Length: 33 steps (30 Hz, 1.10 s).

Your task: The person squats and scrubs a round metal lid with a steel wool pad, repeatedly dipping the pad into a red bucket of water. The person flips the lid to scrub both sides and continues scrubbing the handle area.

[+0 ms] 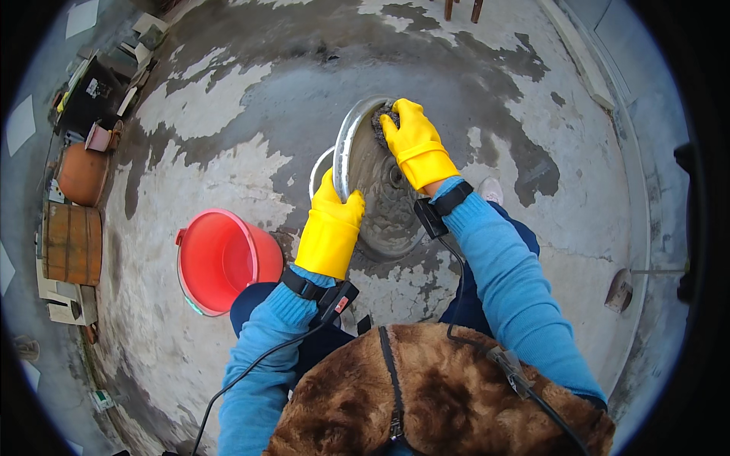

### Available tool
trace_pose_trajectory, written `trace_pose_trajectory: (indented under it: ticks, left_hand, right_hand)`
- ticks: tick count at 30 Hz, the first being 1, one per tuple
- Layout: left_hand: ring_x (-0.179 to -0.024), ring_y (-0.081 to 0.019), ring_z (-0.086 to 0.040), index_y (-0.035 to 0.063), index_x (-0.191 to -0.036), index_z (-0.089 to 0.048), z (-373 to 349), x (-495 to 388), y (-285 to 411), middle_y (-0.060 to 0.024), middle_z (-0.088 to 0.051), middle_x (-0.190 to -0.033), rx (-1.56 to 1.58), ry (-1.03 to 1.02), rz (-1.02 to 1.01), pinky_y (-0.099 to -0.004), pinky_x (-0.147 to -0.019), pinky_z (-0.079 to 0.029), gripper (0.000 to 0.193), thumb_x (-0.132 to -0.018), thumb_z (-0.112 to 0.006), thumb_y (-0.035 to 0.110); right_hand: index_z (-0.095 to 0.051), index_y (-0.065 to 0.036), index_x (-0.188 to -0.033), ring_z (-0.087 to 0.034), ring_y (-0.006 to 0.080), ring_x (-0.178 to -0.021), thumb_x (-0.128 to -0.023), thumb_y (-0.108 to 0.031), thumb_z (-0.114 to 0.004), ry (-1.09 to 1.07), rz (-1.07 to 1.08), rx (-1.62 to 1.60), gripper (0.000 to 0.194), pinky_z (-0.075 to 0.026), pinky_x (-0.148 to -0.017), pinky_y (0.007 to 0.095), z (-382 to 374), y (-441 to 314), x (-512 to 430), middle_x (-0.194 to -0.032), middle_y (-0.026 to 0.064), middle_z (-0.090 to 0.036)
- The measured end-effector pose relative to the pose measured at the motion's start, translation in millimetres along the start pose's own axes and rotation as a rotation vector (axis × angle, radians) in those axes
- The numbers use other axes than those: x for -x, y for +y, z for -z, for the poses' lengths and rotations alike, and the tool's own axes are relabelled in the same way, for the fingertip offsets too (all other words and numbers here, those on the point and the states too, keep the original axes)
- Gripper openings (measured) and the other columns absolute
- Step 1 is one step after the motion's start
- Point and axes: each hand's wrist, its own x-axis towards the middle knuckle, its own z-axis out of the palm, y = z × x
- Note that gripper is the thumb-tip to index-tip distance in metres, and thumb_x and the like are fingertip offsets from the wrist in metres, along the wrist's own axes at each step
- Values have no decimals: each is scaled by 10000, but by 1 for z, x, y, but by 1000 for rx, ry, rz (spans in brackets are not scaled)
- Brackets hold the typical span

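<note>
A round metal pan or lid (pixel 373 188) with a bright rim stands tilted on its edge over the wet floor, its dull, soiled face turned to the right. My left hand (pixel 329 228), in a yellow rubber glove, grips the rim at the lower left. In a matching glove, my right hand (pixel 418 142) presses a grey scouring pad (pixel 381 121) against the upper part of that face. Behind the rim, on the left, shows a pale curved edge (pixel 315 171); whether it is a handle or another vessel, I cannot tell.
A red plastic bucket (pixel 228 256) stands on the concrete floor left of my knees. Farther left, a wooden tub (pixel 71 244), an orange-brown pot (pixel 84 174) and a black container (pixel 91 94) line the wall. A long-handled scoop (pixel 619 290) lies at the right.
</note>
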Motion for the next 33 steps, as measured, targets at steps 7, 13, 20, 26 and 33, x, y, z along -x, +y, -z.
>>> trace_pose_trajectory:
  ticks: [7, 13, 20, 26, 33]
  left_hand:
    - [-1034, -260, -708, 14, -1434, -577, 4, 0, 2, -169, -734, -1165, -29, -36, -45, -371, -903, -560, 532, -920, -677, 110]
    - [-1071, -353, -735, 46, -1494, -536, 3, -7, -5, -226, -731, -1200, -50, -32, -36, -405, -903, -572, 594, -926, -680, 139]
    - [-975, -234, -705, 18, -1440, -584, 11, -4, -6, -140, -743, -1144, -17, -22, 135, -375, -862, -564, 560, -907, -726, 113]
    - [-856, -200, -677, 18, -1440, -593, 45, -24, 6, -116, -741, -1085, 257, 34, 249, -336, -768, -553, 510, -955, -704, 132]
    - [-873, -153, -653, 46, -1360, -627, 64, -24, 2, -80, -719, -1069, 488, 39, 186, -291, -769, -531, 389, -978, -674, 99]
  right_hand:
    - [-649, -31, -1206, -645, 453, -1111, -976, -250, -700, -150, 117, 34, 322, -530, -954, 506, 6, -7, 1, -1215, 241, -668]
    - [-656, -39, -1195, -655, 449, -1086, -972, -245, -705, -240, 130, 28, 307, -534, -945, 496, 11, -24, 9, -1212, 238, -656]
    - [-672, -19, -1166, -657, 462, -1113, -980, -298, -691, -96, -14, 102, 336, -537, -951, 509, 5, 34, -15, -1201, 254, -696]
    - [-692, -24, -1167, -663, 211, -911, -1017, -298, -715, -21, -107, -378, 313, -532, -810, 335, 44, 73, -38, -1040, 100, -719]
    - [-724, -129, -1232, -615, 71, -838, -1061, -334, -675, -30, -417, -667, 272, -470, -718, 247, 94, 84, -41, -1011, -45, -700]
